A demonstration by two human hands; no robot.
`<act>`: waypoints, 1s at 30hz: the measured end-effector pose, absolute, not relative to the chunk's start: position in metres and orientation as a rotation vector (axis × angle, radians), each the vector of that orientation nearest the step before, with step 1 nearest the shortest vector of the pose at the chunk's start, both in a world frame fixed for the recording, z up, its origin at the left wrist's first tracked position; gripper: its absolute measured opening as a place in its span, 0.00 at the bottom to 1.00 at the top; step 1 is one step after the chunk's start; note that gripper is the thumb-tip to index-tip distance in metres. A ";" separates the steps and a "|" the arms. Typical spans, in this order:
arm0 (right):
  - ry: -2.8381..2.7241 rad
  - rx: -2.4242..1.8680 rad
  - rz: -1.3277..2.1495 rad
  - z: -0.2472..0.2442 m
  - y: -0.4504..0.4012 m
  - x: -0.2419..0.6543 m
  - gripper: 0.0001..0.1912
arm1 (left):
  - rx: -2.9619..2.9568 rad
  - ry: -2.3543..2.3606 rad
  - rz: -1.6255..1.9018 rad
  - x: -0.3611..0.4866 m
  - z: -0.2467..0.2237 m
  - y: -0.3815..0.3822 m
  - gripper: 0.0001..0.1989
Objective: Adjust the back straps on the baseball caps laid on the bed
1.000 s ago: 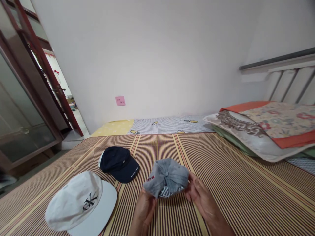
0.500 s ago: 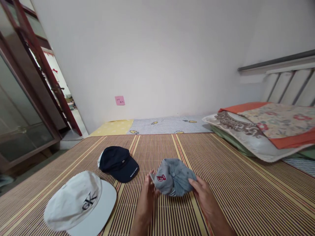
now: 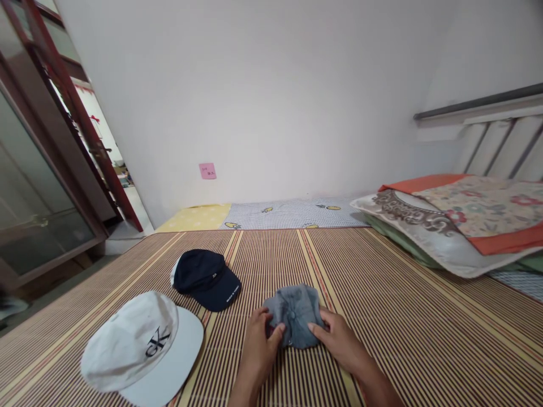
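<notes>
Cap [image 3: 296,316] of soft gray cloth is held between the person's left hand [image 3: 259,342] and right hand [image 3: 341,339]. Half a second ago it was tipped so that its red mark showed well, and the left fingers were out at its left edge. Now it has been turned. The red mark can hardly be seen beside the left hand, and the round button [image 3: 293,314] is near the middle of what shows. The top looks flatter and more square too. The left thumb lies on the near left part, with the other fingers bent around the side. The right thumb presses on the near right part, and its fingers curl around the other edge. So both hands grip the cloth, one on each side, and this looks like a more even hold. The cap is low over the mat [image 3: 403,328], but whether it touches cannot be told. The white cap [image 3: 127,345] and the dark cap [image 3: 203,277] lie to the left, near each other, just as they did. The pink note [image 3: 207,171] is on the wall [image 3: 305,102].
</notes>
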State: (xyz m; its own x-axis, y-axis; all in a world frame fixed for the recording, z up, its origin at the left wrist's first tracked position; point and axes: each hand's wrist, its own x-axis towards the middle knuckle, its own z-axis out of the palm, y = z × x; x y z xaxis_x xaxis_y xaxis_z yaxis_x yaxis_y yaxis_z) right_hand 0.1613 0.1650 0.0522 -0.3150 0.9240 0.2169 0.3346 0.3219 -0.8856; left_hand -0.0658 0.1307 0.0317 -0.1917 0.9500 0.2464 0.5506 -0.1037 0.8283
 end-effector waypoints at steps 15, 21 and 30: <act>-1.784 -0.985 1.282 0.070 0.162 0.182 0.20 | 1.621 1.692 1.402 -0.079 0.043 0.132 0.07; -1.731 -1.010 1.296 0.079 0.159 0.186 0.24 | 1.472 1.636 1.394 -0.073 0.047 0.132 0.09; -1.677 -1.049 1.077 0.077 0.165 0.187 0.26 | 1.226 1.303 1.494 -0.064 0.062 0.128 0.16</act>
State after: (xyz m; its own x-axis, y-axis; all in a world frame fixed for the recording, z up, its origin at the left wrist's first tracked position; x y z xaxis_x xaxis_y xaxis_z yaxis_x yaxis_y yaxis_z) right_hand 0.1867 0.1649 0.0769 -0.2763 0.9366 0.2155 0.1937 0.2739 -0.9421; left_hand -0.0640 0.1282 0.0624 -0.2218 0.9611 0.1646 0.0320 -0.1615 0.9864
